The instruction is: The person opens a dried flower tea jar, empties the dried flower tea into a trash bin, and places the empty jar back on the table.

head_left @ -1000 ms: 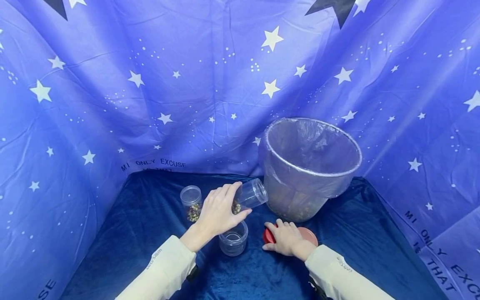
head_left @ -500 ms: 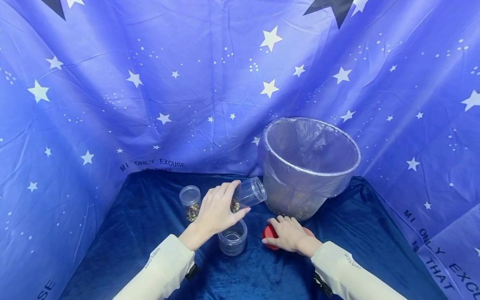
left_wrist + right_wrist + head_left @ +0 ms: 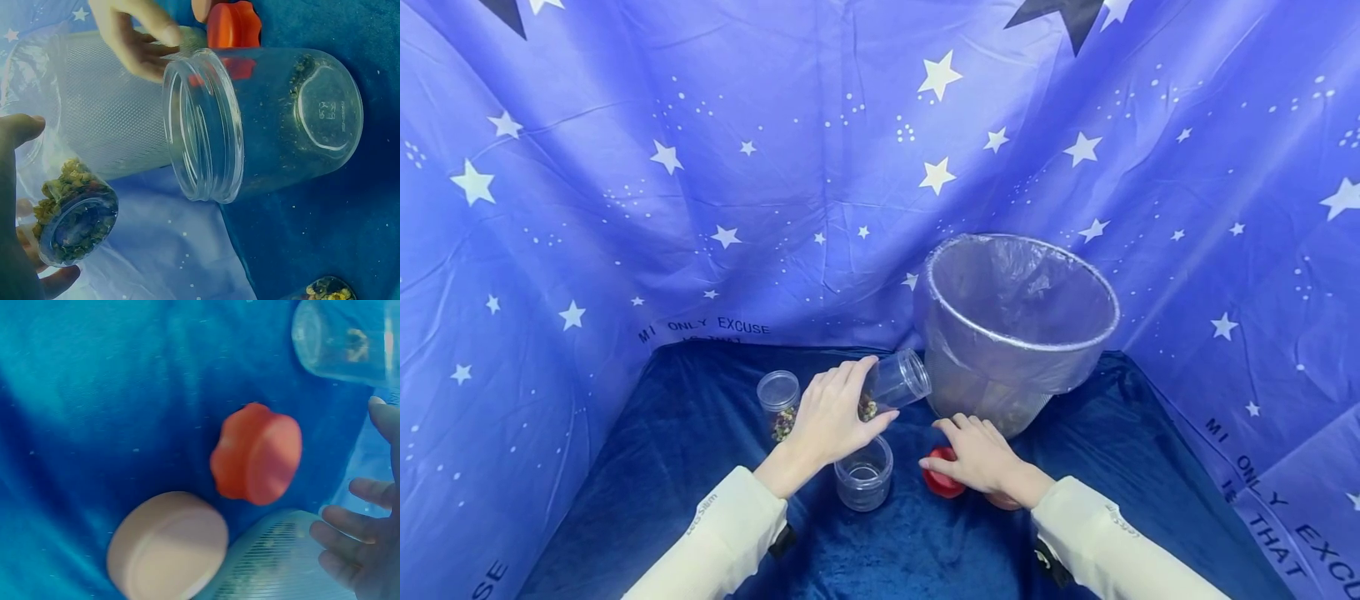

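Note:
My left hand (image 3: 827, 417) grips a clear plastic jar (image 3: 897, 379), tipped on its side with its mouth to the right. Dried flower buds lie in its bottom end, seen in the left wrist view as a yellow-brown heap (image 3: 65, 194). Below that hand stands a wider, open clear jar (image 3: 862, 487), upright, with crumbs at its bottom in the left wrist view. My right hand (image 3: 981, 454) is over a red scalloped lid (image 3: 275, 456) and a pale pink round lid (image 3: 178, 550), fingers spread and holding nothing.
A mesh bin (image 3: 985, 392) lined with a clear bag stands at the back right, close beyond the tipped jar's mouth. To the left, a smaller clear jar (image 3: 781, 417) holds more dried buds. Dark blue velvet cloth (image 3: 700, 417) covers the table, with star-printed curtains around.
My right hand has come up off the red lid and shifted slightly right and away from me. The left hand and its tipped jar have barely moved.

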A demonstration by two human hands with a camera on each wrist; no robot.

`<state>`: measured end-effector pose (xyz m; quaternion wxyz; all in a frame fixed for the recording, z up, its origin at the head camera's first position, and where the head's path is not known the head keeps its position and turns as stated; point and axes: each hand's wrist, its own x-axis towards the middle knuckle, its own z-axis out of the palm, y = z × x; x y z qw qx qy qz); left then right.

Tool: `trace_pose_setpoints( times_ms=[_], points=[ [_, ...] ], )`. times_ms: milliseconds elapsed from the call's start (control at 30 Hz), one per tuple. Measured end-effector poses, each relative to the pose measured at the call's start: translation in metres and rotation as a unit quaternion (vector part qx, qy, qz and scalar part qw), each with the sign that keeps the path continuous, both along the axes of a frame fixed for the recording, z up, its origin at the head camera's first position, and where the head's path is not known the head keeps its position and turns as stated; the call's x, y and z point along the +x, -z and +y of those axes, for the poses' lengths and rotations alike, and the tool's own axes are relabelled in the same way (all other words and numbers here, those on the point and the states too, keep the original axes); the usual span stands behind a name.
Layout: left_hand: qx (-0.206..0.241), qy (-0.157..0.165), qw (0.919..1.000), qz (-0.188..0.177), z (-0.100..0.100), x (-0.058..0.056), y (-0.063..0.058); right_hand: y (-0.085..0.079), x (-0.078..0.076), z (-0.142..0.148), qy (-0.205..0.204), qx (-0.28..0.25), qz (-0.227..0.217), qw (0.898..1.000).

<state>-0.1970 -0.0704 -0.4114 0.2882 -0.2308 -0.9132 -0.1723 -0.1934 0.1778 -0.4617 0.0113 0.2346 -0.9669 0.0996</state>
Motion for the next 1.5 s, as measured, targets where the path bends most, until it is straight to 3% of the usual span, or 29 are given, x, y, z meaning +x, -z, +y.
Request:
trace_pose_setpoints(
  times_ms=[233, 633, 767, 1033, 1267, 1500],
  points=[
    [0.004, -0.003, 1.0, -0.004, -0.002, 0.0, -0.003, -0.015, -0.002, -0.001, -0.008, -0.021, 0.033, 0.999],
    [0.021, -0.005, 0.9998, -0.004, -0.007, -0.003, -0.008, -0.04, 0.003, -0.007, 0.002, -0.021, 0.035, 0.999],
    [0.026, -0.007, 0.9995, -0.02, -0.007, -0.004, -0.009, -0.052, 0.006, -0.012, -0.004, -0.018, 0.065, 0.998],
    [0.094, -0.014, 0.9898, -0.107, -0.005, -0.005, -0.011, -0.077, 0.008, -0.017, -0.026, -0.016, 0.151, 0.988],
    [0.11, -0.01, 0.9874, -0.114, -0.007, -0.007, -0.013, -0.098, 0.006, -0.021, -0.03, -0.028, 0.191, 0.981],
    [0.118, -0.013, 0.9881, -0.099, -0.007, -0.009, -0.015, -0.125, -0.001, -0.021, -0.005, -0.051, 0.22, 0.974]
  ],
)
